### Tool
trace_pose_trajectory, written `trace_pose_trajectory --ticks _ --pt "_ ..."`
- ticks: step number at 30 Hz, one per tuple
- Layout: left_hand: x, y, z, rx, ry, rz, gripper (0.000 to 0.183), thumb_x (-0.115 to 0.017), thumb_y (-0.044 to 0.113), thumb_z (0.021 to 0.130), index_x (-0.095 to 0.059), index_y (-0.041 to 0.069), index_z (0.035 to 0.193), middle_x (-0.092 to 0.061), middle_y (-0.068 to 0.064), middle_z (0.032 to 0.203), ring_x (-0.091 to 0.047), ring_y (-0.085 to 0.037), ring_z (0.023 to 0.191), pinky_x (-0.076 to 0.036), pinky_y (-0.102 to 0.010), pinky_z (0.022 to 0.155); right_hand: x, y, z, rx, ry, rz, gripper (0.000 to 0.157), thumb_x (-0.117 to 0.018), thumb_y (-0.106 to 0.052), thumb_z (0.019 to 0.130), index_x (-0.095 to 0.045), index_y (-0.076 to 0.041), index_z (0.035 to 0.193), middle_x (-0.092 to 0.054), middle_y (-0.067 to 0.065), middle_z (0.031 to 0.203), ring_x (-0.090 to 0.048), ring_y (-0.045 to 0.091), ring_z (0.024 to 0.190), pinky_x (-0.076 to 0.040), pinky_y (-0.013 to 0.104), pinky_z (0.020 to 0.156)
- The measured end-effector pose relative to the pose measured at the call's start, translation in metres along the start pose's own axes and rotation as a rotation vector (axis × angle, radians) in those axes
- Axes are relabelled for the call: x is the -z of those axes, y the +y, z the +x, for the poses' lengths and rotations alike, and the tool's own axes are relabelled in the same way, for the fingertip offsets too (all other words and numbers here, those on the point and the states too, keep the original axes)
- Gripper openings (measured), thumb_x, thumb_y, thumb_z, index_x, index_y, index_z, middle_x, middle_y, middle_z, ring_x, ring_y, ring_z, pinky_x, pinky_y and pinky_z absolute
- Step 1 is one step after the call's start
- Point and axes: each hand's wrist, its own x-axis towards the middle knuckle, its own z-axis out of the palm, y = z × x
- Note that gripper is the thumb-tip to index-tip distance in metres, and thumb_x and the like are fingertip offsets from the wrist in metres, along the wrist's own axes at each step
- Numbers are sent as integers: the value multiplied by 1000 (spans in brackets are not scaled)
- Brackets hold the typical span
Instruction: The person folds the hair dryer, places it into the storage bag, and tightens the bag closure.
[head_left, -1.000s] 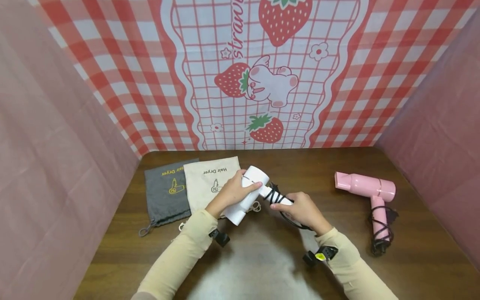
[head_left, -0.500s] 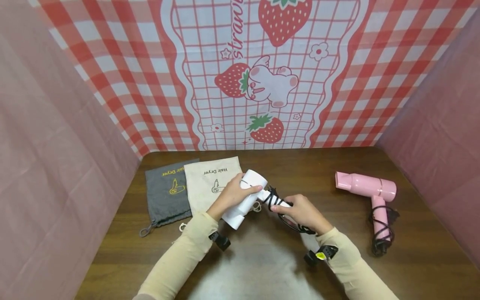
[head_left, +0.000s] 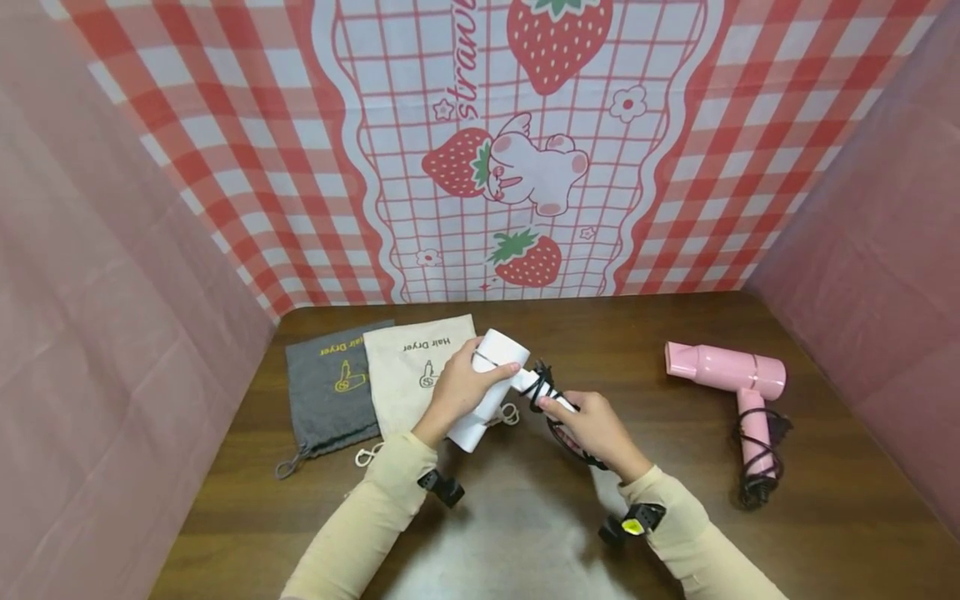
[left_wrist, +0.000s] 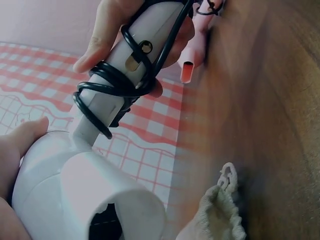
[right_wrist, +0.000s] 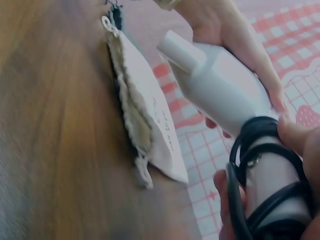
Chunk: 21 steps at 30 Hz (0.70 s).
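A white hair dryer point(head_left: 491, 400) is held up off the table between both hands, its nozzle pointing toward the near left. My left hand point(head_left: 459, 387) grips the barrel, thumb laid across its top. With my right hand point(head_left: 596, 425) I hold the handle point(right_wrist: 277, 185), which has a black cord point(left_wrist: 117, 90) wound around it in several loops. A cream drawstring pouch point(head_left: 397, 358) printed "Hair Dryer" lies flat behind the left hand, partly hidden by it. It overlaps a dark grey pouch point(head_left: 330, 412) of the same sort.
On the right of the wooden table point(head_left: 660, 533) lies a pink hair dryer point(head_left: 727, 371), its black cord wrapped around the handle. Pink cloth walls stand at both sides, and a red checked strawberry cloth point(head_left: 525, 150) hangs at the back.
Both hands still hold the white hair dryer. It dipped slightly and then rose again, with a small tilt. The whole head view has shifted a little; pouches and pink dryer stay put.
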Motion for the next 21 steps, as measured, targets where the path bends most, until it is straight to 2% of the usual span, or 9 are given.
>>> trace_pose_trajectory --ticks 5,12,18,21 --pt "-2 -1 -2 2 33 5 75 -75 50 78 -51 12 138 -68 -13 112 -63 -22 81 -48 -29 66 -8 -2 -5 -12 71 -1 42 -66 -44 90 -63 -5 74 -52 -2 53 -49 10 44 -42 26 45" --pt "-4 -6 -5 14 93 9 73 -76 48 78 -53 12 137 -68 -13 111 -63 -22 80 -48 -30 65 -20 -4 -8 -68 141 71 38 -68 -38 89 -66 -2 78 -51 -3 49 -47 9 42 -40 24 43" --pt "-24 -3 -9 66 169 -198 76 -73 47 82 -46 8 141 -66 -17 111 -64 -22 77 -52 -30 64 -33 -11 -10 -69 255 237 43 -63 -40 93 -59 1 82 -53 0 53 -48 9 41 -42 23 41" --pt "-31 0 -9 76 199 -244 77 -72 48 83 -44 7 142 -65 -17 113 -64 -22 81 -52 -31 68 -35 -12 -10 -69 290 272 44 -61 -41 94 -57 1 84 -53 1 55 -48 9 41 -43 23 41"
